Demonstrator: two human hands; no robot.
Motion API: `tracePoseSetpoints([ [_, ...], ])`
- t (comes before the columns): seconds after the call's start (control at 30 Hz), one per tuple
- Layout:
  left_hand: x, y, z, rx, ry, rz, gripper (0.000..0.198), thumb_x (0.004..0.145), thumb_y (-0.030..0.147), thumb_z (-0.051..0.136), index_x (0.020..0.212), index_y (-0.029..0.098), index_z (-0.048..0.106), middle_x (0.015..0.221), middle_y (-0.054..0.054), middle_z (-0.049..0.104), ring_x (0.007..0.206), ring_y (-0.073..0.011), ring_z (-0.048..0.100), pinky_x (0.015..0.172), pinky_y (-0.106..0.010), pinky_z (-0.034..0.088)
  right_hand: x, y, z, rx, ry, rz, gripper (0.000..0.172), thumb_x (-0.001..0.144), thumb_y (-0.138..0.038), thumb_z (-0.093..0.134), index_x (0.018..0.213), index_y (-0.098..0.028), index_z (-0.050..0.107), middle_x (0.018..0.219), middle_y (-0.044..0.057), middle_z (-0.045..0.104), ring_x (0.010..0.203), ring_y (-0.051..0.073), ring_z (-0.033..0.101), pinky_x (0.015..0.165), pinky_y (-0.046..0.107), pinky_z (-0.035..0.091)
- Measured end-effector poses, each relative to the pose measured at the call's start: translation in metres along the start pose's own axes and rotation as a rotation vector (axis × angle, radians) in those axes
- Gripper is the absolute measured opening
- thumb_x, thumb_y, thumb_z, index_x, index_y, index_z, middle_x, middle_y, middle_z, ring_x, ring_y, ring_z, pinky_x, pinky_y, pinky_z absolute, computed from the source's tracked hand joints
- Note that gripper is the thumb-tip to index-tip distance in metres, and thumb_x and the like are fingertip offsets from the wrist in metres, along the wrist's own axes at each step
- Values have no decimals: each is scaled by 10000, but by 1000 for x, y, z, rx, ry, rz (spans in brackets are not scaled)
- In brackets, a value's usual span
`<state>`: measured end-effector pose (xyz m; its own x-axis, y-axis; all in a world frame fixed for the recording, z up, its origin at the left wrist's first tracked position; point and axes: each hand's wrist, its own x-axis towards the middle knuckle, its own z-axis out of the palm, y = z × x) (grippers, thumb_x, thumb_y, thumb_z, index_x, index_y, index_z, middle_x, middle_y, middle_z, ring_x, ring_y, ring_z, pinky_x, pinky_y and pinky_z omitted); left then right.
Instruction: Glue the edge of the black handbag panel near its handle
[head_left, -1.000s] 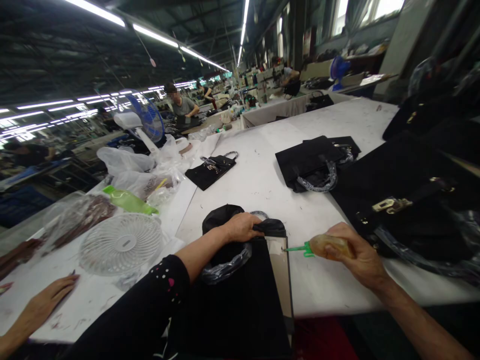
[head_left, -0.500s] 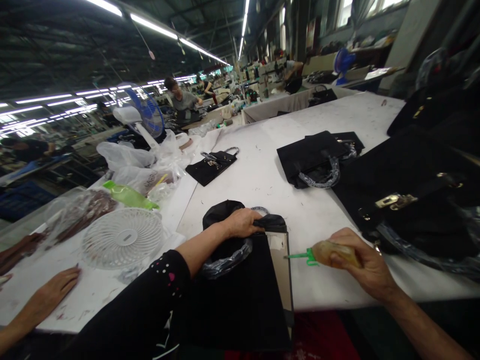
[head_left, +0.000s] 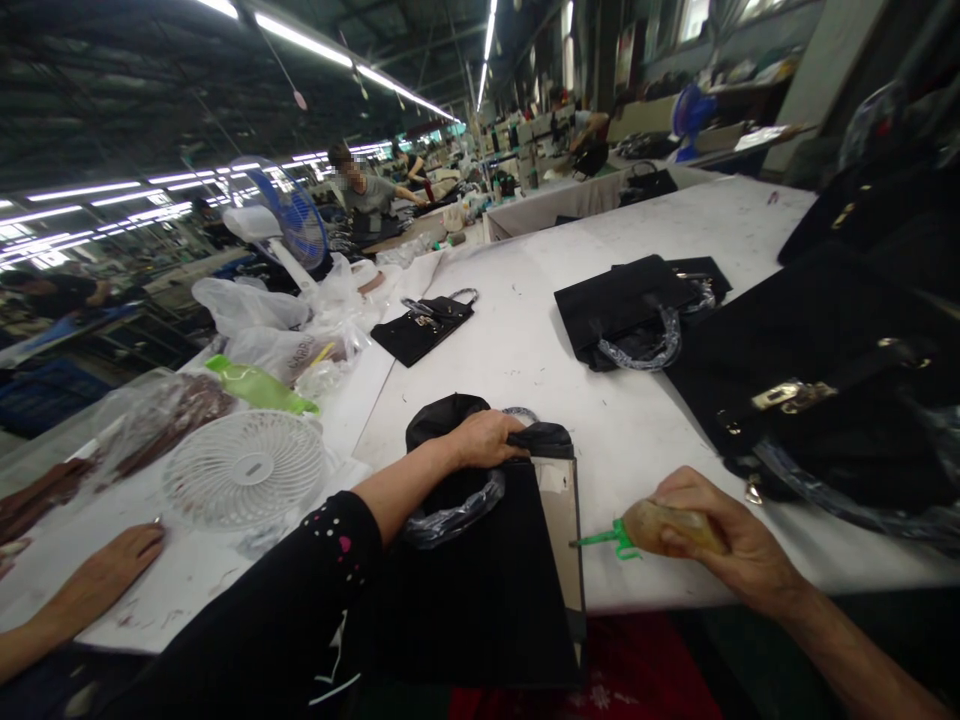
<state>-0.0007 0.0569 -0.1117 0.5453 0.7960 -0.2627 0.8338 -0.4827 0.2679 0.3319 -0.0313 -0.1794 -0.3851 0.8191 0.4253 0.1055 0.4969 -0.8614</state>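
A black handbag [head_left: 480, 590] lies at the near edge of the white table, its handle wrapped in clear plastic. My left hand [head_left: 487, 440] is closed on the folded black lining at the bag's top, with the fingertips partly hidden. Along the bag's right side, a pale beige board strip [head_left: 561, 530] shows. In my right hand [head_left: 724, 540] is a squeezed yellowish glue bottle [head_left: 649, 528] with a green nozzle. The nozzle's tip points left, at the edge of the beige strip; whether it touches cannot be made out.
Another person's hand [head_left: 112, 580] rests on the table at left, near a white fan [head_left: 251, 468]. Plastic bags [head_left: 262, 310] and a green packet [head_left: 259, 385] lie behind it. More black handbags [head_left: 622, 305] lie ahead and pile up at right.
My right hand and the glue bottle have moved slightly down, with the nozzle now lower along the strip. My left hand keeps its hold on the bag.
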Motion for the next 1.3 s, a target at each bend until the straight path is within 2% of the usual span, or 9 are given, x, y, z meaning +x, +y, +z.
tracePoseSetpoints([
  [0.1,0,-1,1,-10,11,16,274,879,467,624,974,232,728,883,-20,730,839,-198,667,700,-245,434,-2,0,-1,-17,86,-7,219,865,-267,682,1073,-313,634,959,42,601,867,225,620,711,363,531],
  [0.27,1,-2,2,-13,12,27,282,875,474,627,989,238,732,890,-21,735,848,-204,673,706,-248,437,-6,-2,-1,4,-47,14,156,875,-288,674,1028,-306,651,934,41,599,834,216,617,665,337,531],
  [0.43,1,0,1,-5,14,17,269,879,457,627,990,235,728,905,-22,735,855,-202,671,709,-246,440,-7,3,2,-21,150,0,223,861,-277,690,1070,-328,629,998,45,593,909,224,604,728,350,535],
  [0.6,1,2,1,16,7,-1,248,872,430,639,951,212,728,892,-41,733,853,-218,672,695,-259,438,-14,3,2,14,-20,31,147,878,-299,669,1022,-309,644,946,43,602,851,219,616,685,344,537],
  [0.73,1,1,1,18,14,2,254,878,438,631,983,227,726,915,-32,735,866,-211,673,705,-254,443,-18,1,1,-15,103,16,211,869,-264,677,1065,-322,624,989,45,593,893,227,612,720,365,530],
  [0.9,1,3,1,36,7,0,243,878,419,632,971,217,730,907,-39,736,871,-217,677,711,-256,453,-16,-6,1,18,-44,4,184,873,-273,676,1052,-304,647,949,51,607,837,220,629,662,344,543],
  [1.03,0,4,1,49,12,1,266,882,438,619,987,218,726,916,-39,734,872,-219,676,715,-263,460,-15,-8,1,-27,97,-24,225,860,-265,692,1074,-307,635,970,47,604,866,219,627,697,346,540],
  [1.17,-1,5,0,71,5,-13,242,878,419,623,966,218,724,917,-41,732,877,-220,675,722,-262,466,-17,-8,1,2,-61,15,185,870,-279,679,1051,-301,648,950,38,606,828,202,633,665,317,544],
  [1.3,-1,8,-1,87,1,-29,234,876,409,624,966,216,719,916,-40,729,877,-219,672,726,-260,467,-22,-9,2,-7,45,-6,221,875,-267,675,1083,-322,623,983,35,593,884,205,623,717,326,545],
])
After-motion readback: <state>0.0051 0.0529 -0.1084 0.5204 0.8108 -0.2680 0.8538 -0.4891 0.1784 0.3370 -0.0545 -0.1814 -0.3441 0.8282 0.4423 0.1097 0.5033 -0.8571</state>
